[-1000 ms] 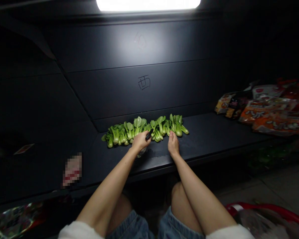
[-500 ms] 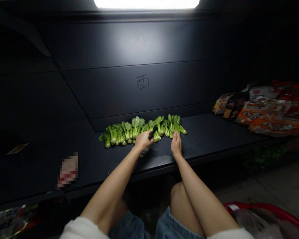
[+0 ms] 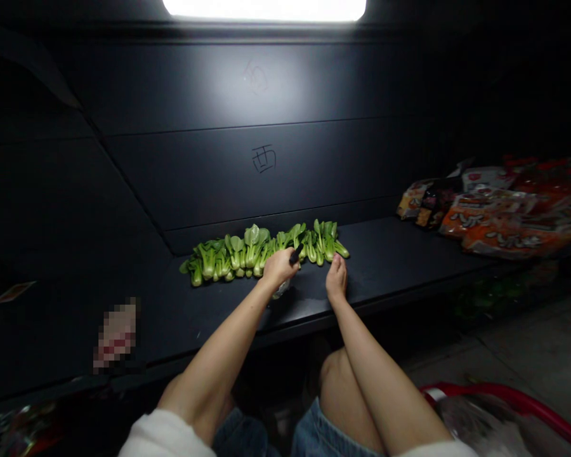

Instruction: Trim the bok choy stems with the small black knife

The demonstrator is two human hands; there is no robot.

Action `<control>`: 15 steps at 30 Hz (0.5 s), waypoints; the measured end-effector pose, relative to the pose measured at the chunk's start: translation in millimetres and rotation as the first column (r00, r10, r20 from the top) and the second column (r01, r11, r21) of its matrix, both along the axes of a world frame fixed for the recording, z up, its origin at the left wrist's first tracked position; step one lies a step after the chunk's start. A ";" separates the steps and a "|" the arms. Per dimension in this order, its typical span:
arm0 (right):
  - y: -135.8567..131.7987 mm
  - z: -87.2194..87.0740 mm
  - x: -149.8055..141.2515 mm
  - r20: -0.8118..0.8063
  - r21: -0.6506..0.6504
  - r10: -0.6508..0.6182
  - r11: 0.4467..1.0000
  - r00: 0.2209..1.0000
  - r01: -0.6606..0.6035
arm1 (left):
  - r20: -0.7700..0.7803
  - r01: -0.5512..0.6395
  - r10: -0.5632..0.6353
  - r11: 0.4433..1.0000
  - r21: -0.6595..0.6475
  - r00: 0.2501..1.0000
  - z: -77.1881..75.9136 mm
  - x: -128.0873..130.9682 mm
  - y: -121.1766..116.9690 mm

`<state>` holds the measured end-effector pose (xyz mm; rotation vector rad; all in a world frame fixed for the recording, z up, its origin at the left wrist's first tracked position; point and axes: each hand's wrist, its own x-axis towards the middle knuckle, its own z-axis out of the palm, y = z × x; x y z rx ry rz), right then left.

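Both hands have slid R along the bok choy row [image 3: 252, 247] vs. 1 s ago: L hand [image 3: 278, 268] was about mid-row, now R of the middle; R hand [image 3: 336, 278] also shifted R, now by the row's R end. Camera view swung a bit too, so row & bkgd sit further L in frame. Row itself looks unchanged.

Bok choy: heads packed side by side on the dark shelf [image 3: 380, 254], leaves toward the back, pale stalk ends toward the person; last head at R end lies slanted.

L hand: closed round a clear bottle [image 3: 282, 290] w/ black top [image 3: 295, 254], in front of the row; top pokes out past the fist, pointing up & R, overlapping the stalks in view. Clear part shows below the fist, mostly hidden.

R hand: in front of the row's R end, fingers together, slightly curled, tips near the stalks. Can't tell if touching, or if anything's in the palm.

Behind the row: dark back panel [image 3: 209, 178] w/ a character [image 3: 264, 158] drawn in black; light [image 3: 266, 9] high above. Well R of the row: snack packets [image 3: 495, 222], mostly orange, piled, blurry. Well L of it: small flat card [image 3: 13, 292] & a pixelated patch [image 3: 117, 335]. Low, R & fwd of row: red rim [image 3: 518, 395] w/ clear plastic [image 3: 480, 422] inside.
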<state>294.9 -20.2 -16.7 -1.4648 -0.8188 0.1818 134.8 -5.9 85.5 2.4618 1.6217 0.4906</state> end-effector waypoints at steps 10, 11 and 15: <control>-0.9 -2.3 10.1 -0.078 -0.026 -0.031 0.999 0.997 0.029 | 0.021 -0.034 0.033 0.999 0.007 0.999 4.8 16.4 -1.5; -1.1 -2.7 10.4 -0.074 -0.025 -0.026 0.999 0.997 0.025 | 0.026 -0.043 0.044 0.999 -0.002 0.999 5.9 17.9 -1.9; -1.5 -4.7 10.8 -0.059 -0.021 -0.004 1.000 0.998 0.003 | 0.066 -0.069 0.069 0.998 -0.010 0.995 6.3 20.3 -1.8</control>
